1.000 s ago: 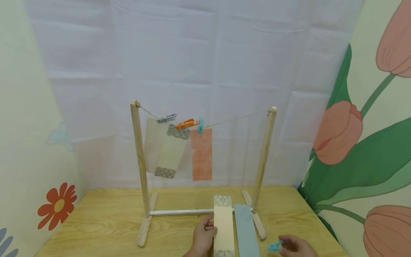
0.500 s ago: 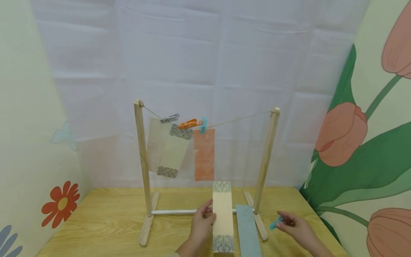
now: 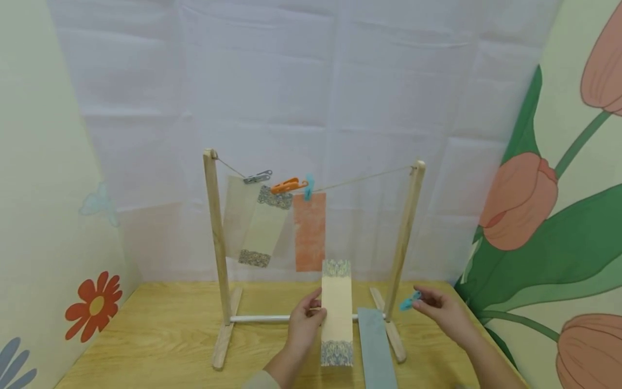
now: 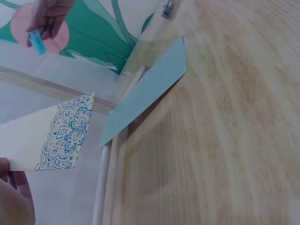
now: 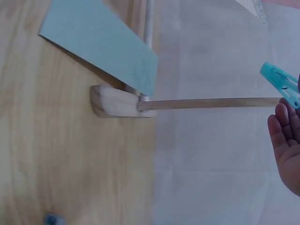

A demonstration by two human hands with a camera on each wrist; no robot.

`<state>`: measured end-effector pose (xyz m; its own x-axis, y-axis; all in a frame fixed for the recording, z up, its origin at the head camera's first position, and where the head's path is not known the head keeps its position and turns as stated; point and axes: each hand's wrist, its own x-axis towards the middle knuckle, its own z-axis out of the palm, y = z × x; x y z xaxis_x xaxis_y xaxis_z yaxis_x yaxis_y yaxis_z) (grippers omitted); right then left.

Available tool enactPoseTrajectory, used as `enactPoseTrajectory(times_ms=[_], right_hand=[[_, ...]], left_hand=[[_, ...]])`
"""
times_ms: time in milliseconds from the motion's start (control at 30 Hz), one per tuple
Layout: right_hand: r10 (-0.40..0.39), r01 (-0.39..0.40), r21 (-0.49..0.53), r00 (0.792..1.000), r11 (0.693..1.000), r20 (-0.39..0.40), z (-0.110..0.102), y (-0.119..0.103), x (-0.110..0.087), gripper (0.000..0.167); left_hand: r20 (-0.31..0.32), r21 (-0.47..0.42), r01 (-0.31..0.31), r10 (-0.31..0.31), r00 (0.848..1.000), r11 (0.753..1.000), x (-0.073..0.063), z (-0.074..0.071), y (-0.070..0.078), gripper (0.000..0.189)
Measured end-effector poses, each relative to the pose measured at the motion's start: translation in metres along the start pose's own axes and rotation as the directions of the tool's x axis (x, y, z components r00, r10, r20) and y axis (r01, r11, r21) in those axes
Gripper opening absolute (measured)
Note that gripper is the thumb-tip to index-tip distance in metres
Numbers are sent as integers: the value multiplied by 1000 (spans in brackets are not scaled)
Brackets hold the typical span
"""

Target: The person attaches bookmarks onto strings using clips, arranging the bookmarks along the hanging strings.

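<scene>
My left hand (image 3: pixel 305 324) pinches the left edge of a cream paper strip (image 3: pixel 336 308) with blue patterned ends, held up off the table. In the left wrist view the strip's lower patterned end (image 4: pixel 68 133) juts out beyond the fingers. Over at the right post, my right hand (image 3: pixel 439 310) pinches a light blue clothespin (image 3: pixel 410 300); the right wrist view shows the same clothespin (image 5: pixel 281 84) at the fingertips. On the string (image 3: pixel 362 181) hang a pale paper (image 3: pixel 238 216), a cream patterned strip (image 3: pixel 264 227) and an orange paper (image 3: pixel 309 232).
A blue-grey paper strip (image 3: pixel 376 346) leans on the frame's white bar (image 3: pixel 262 319). Two wooden posts (image 3: pixel 214 237) stand on feet on the wooden table (image 3: pixel 165 335). Grey (image 3: pixel 257 177), orange (image 3: pixel 286 186) and blue (image 3: pixel 309 188) clothespins clip the hanging papers. A small clip (image 4: pixel 169 8) lies on the table.
My left hand has lifted the cream strip upward off the table area. My right hand has risen with the blue clothespin toward the right post. The hanging papers stay as they were.
</scene>
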<state>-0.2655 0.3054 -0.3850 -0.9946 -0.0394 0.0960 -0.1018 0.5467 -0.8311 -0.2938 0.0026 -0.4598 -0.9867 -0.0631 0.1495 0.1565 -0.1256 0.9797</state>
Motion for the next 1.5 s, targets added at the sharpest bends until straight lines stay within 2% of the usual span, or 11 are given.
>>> enactPoseTrajectory(times_ms=[133,400,700,1033,1233,1367,1500], right_hand=[[-77,76,-36,996,996,-33,-7,-15,8,54],[-144,139,-102,989,985,-35,-16,-45,26,52],[-225,214,-149,972,965,-64,-22,-81,44,50],[-247,231,-184,966,955,-70,-26,-116,59,53],[-294,275,-194,953,942,-75,-30,-138,71,50],[-290,268,-205,953,941,-84,-32,-151,78,49],[-278,255,-202,956,946,-93,-30,-165,83,48]], left_hand=[[-3,4,-23,23,1000,1000,4,1,7,49],[-19,23,-43,43,999,999,12,4,21,48],[-28,7,-98,98,995,995,22,9,40,47],[-45,-8,-116,116,992,993,32,13,61,44],[-66,1,-138,138,988,990,39,15,75,43],[-80,2,-161,161,984,987,45,18,86,44],[-83,-14,-157,155,984,988,49,21,96,44]])
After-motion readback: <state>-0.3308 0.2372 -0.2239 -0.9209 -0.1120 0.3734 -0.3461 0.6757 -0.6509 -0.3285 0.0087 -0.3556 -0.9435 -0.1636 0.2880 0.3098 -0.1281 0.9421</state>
